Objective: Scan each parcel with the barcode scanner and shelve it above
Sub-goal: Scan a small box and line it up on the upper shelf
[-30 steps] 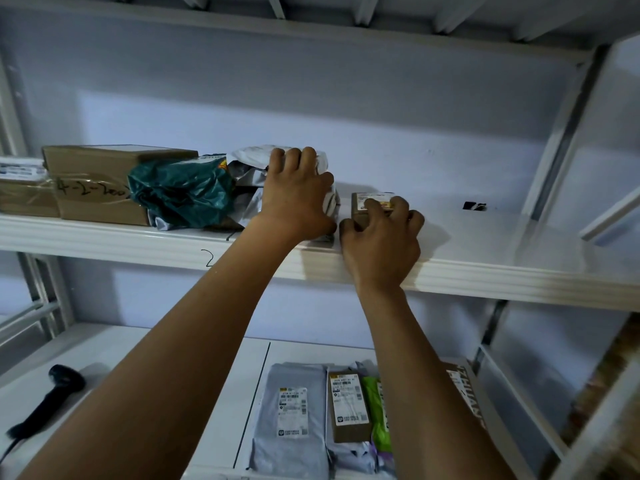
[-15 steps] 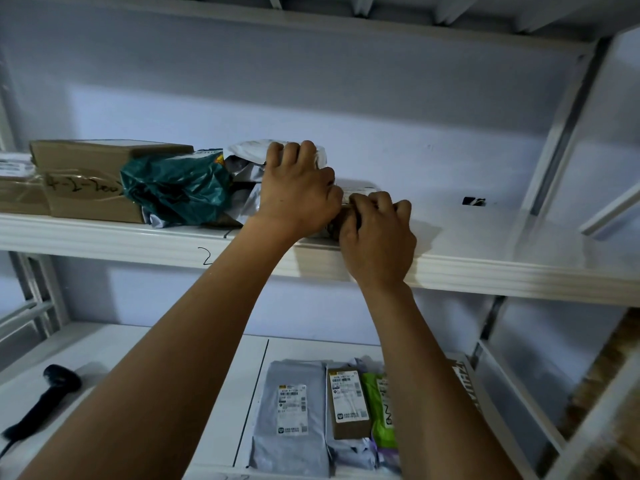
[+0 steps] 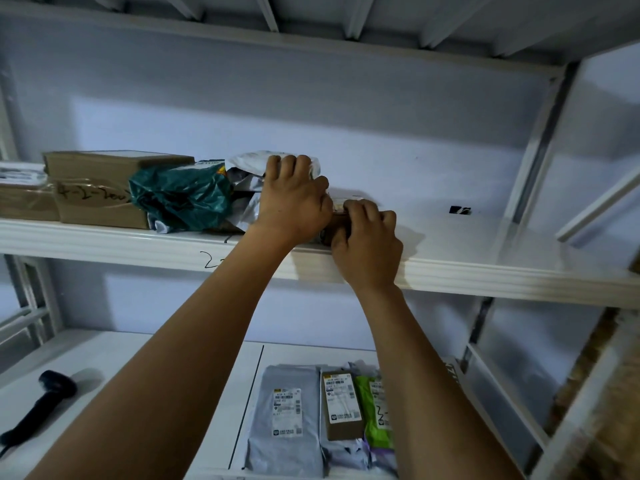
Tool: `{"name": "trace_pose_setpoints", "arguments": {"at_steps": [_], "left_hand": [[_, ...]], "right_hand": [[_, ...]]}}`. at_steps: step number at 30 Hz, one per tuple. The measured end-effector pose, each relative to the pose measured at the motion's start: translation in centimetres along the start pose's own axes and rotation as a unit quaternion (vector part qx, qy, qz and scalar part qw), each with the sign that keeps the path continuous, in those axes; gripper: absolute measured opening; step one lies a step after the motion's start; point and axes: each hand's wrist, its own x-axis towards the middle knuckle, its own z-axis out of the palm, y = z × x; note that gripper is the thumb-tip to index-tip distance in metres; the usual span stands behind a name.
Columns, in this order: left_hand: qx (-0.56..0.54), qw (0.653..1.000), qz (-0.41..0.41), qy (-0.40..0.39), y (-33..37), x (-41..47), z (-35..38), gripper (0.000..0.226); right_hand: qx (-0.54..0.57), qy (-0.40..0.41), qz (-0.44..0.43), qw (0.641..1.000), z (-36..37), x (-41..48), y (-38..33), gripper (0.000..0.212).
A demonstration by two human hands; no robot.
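Your right hand point(image 3: 367, 244) is clamped on the small brown parcel point(image 3: 338, 221), fingers curled over its top. The parcel sits on the upper shelf point(image 3: 485, 271) near the front lip, just beside the white mailer point(image 3: 247, 174). Whether the two touch is hidden behind your hands, can't tell.

Your left hand point(image 3: 294, 199) has its fingers hooked over the mailer's top, gripping it. That reads as bracing the soft pile so it doesn't slump into the slot you're filling.

The row runs left to right: cardboard box point(image 3: 100, 188), teal bag point(image 3: 180, 195), mailer, then this parcel. Packing tight leaves bare shelf to the right for the rest.

Step, as I judge it: seating this parcel, nearly done.

The barcode scanner point(image 3: 52, 393) lies unheld on the lower shelf point(image 3: 138, 368), far left, within reach for the next scan. Waiting there are a grey mailer point(image 3: 287, 410), a brown box point(image 3: 341, 403) and a green mailer point(image 3: 375, 417), labels up so the codes can be read. Task looks about mid-way.
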Motion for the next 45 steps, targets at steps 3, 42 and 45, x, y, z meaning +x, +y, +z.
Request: {"name": "trace_pose_setpoints", "arguments": {"at_steps": [3,42,45], "left_hand": [[-0.032,0.999,0.005,-0.023,0.2,-0.5,-0.2,0.038],[-0.518,0.421,-0.575,-0.472,15.2,-33.9,20.1,0.027],[-0.579,0.369,-0.596,-0.415,13.4,-34.4,19.1,0.017]], "right_hand": [[0.01,-0.017,0.014,1.0,-0.3,-0.1,0.0,0.039],[0.222,-0.301,0.464,0.803,14.0,-31.1,8.8,0.054],[0.208,-0.246,0.456,0.83,15.2,-31.5,6.6,0.042]]}}
